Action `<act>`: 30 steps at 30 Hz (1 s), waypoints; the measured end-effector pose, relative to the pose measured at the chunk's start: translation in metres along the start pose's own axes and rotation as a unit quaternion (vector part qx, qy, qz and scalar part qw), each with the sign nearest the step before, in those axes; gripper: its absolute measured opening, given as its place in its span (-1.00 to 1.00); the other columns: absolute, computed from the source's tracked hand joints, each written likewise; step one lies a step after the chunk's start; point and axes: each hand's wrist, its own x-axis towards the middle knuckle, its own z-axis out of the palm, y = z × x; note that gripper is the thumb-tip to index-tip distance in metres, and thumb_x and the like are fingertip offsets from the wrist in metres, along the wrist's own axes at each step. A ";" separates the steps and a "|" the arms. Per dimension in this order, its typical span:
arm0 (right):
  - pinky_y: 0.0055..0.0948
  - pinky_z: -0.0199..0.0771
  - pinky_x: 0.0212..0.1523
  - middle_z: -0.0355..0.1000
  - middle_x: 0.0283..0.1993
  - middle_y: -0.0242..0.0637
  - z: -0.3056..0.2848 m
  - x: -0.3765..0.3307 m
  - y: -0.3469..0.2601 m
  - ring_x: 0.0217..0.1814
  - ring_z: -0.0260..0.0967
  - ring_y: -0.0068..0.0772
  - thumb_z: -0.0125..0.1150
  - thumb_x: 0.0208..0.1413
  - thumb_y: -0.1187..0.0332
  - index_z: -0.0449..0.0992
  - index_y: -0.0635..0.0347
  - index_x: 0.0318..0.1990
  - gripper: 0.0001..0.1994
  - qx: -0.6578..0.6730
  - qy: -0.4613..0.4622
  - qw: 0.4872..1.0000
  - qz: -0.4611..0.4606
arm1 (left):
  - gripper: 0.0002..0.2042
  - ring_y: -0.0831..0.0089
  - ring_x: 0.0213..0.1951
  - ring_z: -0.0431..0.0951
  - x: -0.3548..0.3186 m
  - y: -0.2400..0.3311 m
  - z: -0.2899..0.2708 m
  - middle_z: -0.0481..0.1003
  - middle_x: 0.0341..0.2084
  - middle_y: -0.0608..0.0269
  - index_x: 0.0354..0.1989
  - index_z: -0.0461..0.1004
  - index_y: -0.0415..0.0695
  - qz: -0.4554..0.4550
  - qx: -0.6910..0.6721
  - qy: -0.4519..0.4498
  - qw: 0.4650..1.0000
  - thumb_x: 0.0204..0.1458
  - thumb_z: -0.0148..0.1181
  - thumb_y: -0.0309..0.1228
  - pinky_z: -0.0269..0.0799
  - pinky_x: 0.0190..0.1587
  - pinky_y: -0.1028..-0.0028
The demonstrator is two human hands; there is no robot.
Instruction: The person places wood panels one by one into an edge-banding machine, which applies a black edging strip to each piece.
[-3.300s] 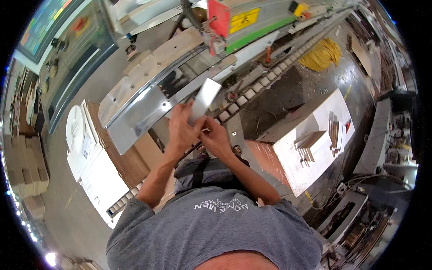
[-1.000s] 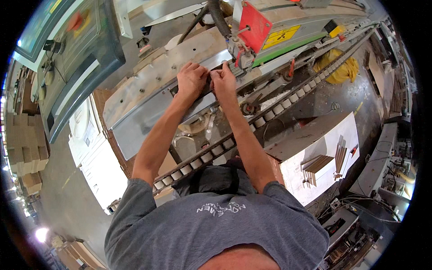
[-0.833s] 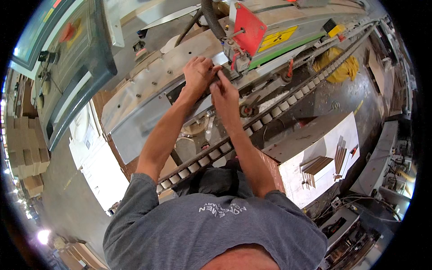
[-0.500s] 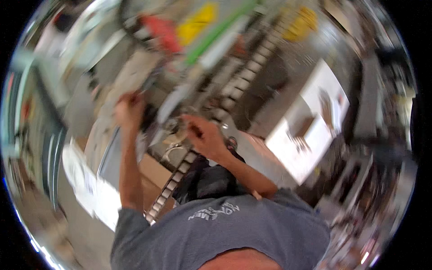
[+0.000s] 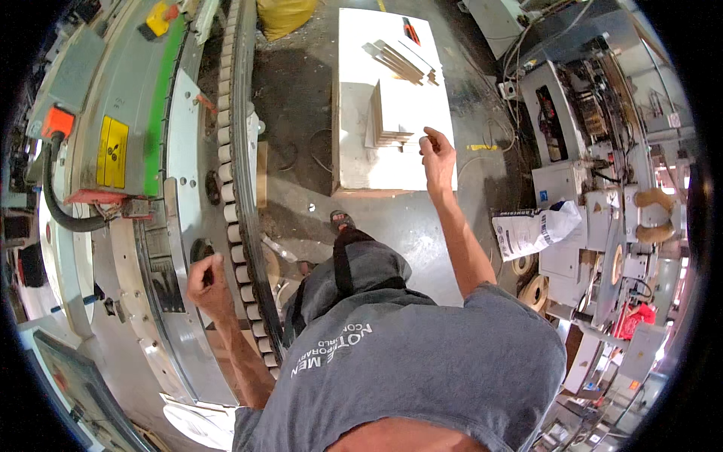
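Observation:
My left hand (image 5: 209, 288) is over the metal bed of a long machine (image 5: 181, 331), beside its row of pale rollers (image 5: 232, 214). Its fingers are curled in and I see nothing in them. Out to the right, my right hand (image 5: 438, 160) hovers at the near right part of a white-topped table (image 5: 354, 162). Those fingers are bent together too, with nothing visible between them. Just left of that hand sits a small stack of white-topped boards (image 5: 398, 111). Several narrow strips (image 5: 399, 60) lie behind the stack, near a red and black tool (image 5: 410, 30).
On the left, the machine housing (image 5: 139, 98) carries a green stripe, a yellow label (image 5: 113, 151) and an orange plug with a thick hose (image 5: 56, 181). A yellow sack (image 5: 285, 16) stands beyond the rollers. At right are a white bag (image 5: 536, 228), tape-like rolls (image 5: 533, 292) and another machine (image 5: 557, 181).
My body has turned rightward, bringing the white table ahead of me. My hands, close together over the machine before, are now wide apart, the right one out at the table.

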 end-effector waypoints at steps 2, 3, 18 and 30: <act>-0.47 0.39 -0.38 0.46 -0.35 -0.31 -0.019 0.034 0.060 -0.40 0.32 -0.54 0.21 0.14 0.26 0.49 0.43 0.07 -0.56 -0.032 0.032 0.999 -0.003 | -0.92 0.59 -0.51 0.34 0.000 0.020 0.018 0.47 -0.53 0.33 -0.42 0.57 -0.27 -0.029 -0.019 -0.021 0.999 0.03 0.34 -0.53 0.25 -0.46 0.53; -0.48 0.38 -0.40 0.46 -0.38 -0.33 -0.015 0.035 0.055 -0.42 0.32 -0.53 0.25 0.12 0.21 0.53 0.42 0.01 -0.57 0.002 -0.005 0.998 0.055 | -0.94 0.54 -0.52 0.38 -0.001 0.027 0.017 0.48 -0.55 0.26 -0.44 0.56 -0.27 0.003 -0.021 -0.021 1.000 0.00 0.32 -0.57 0.29 -0.46 0.52; -0.53 0.18 -0.59 0.36 -0.52 -0.39 -0.023 0.055 0.132 -0.57 0.20 -0.59 0.27 0.11 0.39 0.54 0.31 -0.38 -0.85 0.304 -0.026 0.932 0.198 | -0.90 0.35 -0.49 0.55 -0.005 0.018 0.057 0.55 -0.52 0.10 -0.36 0.59 -0.30 0.028 -0.044 -0.086 0.995 -0.05 0.35 -0.55 0.45 -0.41 0.41; -0.55 0.40 -0.42 0.46 -0.45 -0.42 0.081 -0.115 -0.051 -0.44 0.36 -0.63 0.33 0.16 0.36 0.54 0.22 -0.28 -0.87 0.155 -0.342 0.926 0.039 | -0.59 0.11 -0.27 0.55 -0.005 0.076 0.079 0.55 -0.31 0.02 -0.09 0.55 -0.32 0.120 -0.047 -0.020 0.991 -0.12 0.46 -0.40 0.47 -0.20 0.26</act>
